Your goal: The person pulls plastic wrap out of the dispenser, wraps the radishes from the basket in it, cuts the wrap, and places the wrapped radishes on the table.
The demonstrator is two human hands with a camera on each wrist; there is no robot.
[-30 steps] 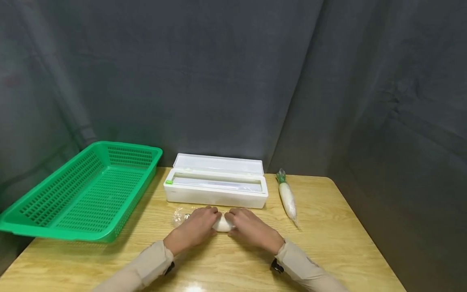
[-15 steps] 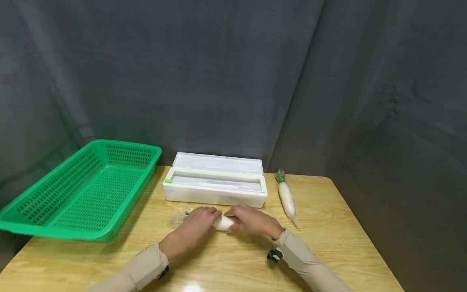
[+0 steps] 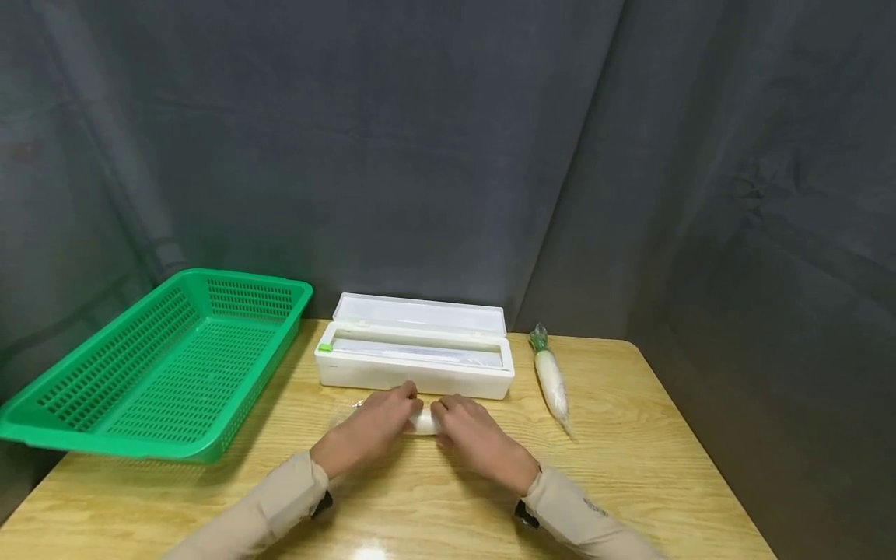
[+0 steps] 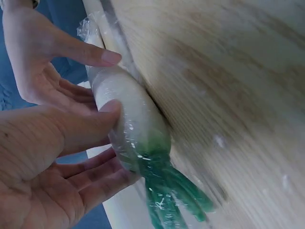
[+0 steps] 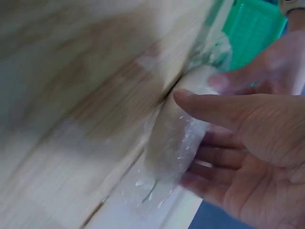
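A white radish (image 3: pixel 424 423) in clear plastic film lies crosswise on the table, just in front of the white film box. My left hand (image 3: pixel 374 428) grips its leafy half, thumb on the near side and fingers behind. In the left wrist view, the film-covered radish (image 4: pixel 136 112) shows its green leaves (image 4: pixel 174 191) past that hand. Close beside it, my right hand (image 3: pixel 479 439) holds the other half, likewise between thumb and fingers. The right wrist view shows loose film (image 5: pixel 147 191) sticking out beyond the radish's end. From the head view, both hands cover most of it.
Behind the hands stands the white cling film box (image 3: pixel 416 379), lid (image 3: pixel 420 313) raised, a green slider (image 3: pixel 325 348) at its left. A green basket (image 3: pixel 245 389) stands at the left. Another wrapped radish (image 3: pixel 551 381) lies at the right. Dark curtains (image 3: pixel 392 155) enclose the table.
The right hand shifted its grip on the radish and came back beside the left. The radish and both hands moved slightly away from me, and the left hand now covers more of the leaves.
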